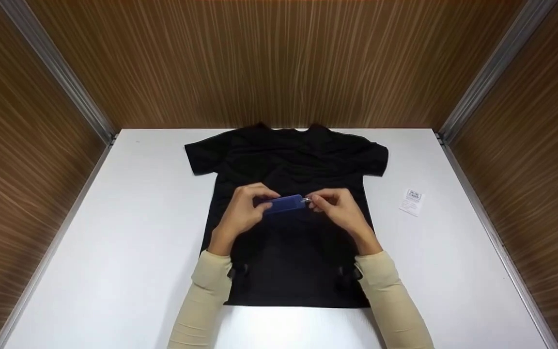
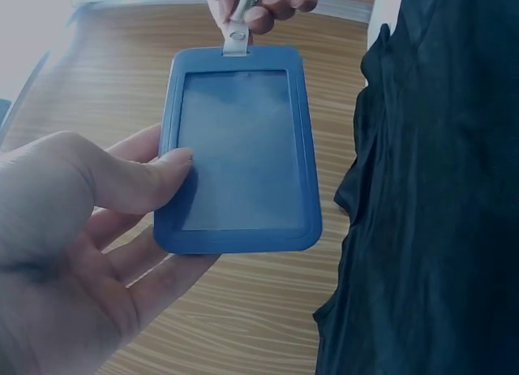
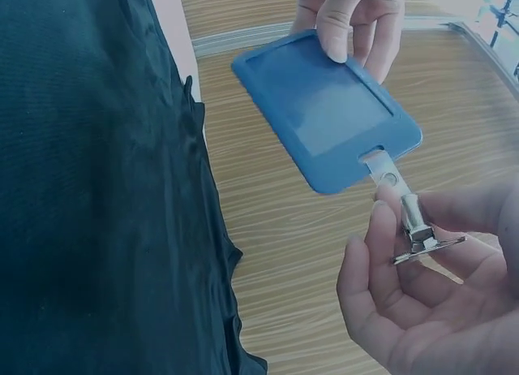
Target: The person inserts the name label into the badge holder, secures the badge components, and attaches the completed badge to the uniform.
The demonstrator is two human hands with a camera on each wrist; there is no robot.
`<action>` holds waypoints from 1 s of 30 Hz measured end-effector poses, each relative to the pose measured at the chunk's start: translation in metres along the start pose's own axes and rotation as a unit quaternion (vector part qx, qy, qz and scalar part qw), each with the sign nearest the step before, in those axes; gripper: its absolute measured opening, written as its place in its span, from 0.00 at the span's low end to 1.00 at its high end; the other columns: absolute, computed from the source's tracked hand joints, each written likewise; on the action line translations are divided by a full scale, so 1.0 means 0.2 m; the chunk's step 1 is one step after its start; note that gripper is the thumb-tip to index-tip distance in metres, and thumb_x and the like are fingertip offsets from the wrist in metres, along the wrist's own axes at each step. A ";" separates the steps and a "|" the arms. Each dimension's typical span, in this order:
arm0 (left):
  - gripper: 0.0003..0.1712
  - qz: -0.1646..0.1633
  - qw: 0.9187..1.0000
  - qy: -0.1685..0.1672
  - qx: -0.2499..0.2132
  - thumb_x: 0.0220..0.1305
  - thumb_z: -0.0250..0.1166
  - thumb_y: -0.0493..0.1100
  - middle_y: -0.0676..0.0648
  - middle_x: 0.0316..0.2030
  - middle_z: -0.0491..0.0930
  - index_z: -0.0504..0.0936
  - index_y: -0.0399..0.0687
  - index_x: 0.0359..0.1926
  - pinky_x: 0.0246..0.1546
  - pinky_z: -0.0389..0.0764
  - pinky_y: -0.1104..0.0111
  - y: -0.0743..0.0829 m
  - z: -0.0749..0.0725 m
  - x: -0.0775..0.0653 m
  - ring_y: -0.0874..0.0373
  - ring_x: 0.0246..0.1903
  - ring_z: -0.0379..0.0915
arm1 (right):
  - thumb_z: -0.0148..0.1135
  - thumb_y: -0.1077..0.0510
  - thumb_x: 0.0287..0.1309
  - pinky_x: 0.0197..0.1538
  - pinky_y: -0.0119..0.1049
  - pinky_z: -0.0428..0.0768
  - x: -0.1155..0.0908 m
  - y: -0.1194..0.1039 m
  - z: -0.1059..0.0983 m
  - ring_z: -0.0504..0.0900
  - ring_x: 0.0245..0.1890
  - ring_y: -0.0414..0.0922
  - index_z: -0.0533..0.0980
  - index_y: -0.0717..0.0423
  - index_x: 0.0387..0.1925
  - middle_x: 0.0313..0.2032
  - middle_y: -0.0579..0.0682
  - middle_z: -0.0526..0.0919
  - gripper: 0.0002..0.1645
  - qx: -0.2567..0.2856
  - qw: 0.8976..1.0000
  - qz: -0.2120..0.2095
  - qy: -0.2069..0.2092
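Note:
A blue badge holder (image 2: 239, 148) with a clear window is held above a black T-shirt (image 1: 288, 271). My left hand (image 1: 245, 208) grips its lower end, the thumb lying over the front in the left wrist view. From the slot at the other end runs a clear snap strap (image 3: 383, 168) with a metal clip (image 3: 418, 229). My right hand (image 1: 339, 211) pinches that clip between thumb and fingers. The T-shirt lies spread out on the white table, its collar toward the back wall and both short sleeves out to the sides.
A small white printed card (image 1: 411, 202) lies to the right of the shirt on the white table (image 1: 129, 218). Wood-grain panels (image 1: 279, 63) enclose the table at the back and both sides, with metal strips at the corners.

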State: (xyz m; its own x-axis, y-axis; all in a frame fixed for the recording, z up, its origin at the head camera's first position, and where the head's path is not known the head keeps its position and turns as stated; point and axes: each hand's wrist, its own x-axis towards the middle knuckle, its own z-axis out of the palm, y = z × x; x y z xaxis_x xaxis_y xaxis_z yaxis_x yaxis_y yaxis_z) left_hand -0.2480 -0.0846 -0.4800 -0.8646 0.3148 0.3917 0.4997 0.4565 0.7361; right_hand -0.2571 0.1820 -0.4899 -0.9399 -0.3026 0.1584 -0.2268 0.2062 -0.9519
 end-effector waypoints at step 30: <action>0.08 0.009 0.999 -0.028 -0.030 0.66 0.69 0.34 0.42 0.43 0.89 0.90 0.39 0.45 0.44 0.87 0.54 0.02 0.08 0.01 0.51 0.41 0.86 | 0.71 0.70 0.57 0.47 0.29 0.84 -0.02 -0.07 0.06 0.87 0.42 0.45 0.87 0.67 0.42 0.43 0.65 0.89 0.10 -0.006 1.000 -0.021 0.020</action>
State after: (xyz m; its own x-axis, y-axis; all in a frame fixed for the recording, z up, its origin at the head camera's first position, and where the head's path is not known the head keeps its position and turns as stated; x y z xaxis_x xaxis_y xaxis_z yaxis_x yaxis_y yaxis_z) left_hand -0.2458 -0.0694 -0.4845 -0.8506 0.3687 0.3750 0.5094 0.4001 0.7619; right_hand -0.2463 0.1687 -0.4816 -0.9388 -0.2741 0.2088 -0.2692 0.2055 -0.9409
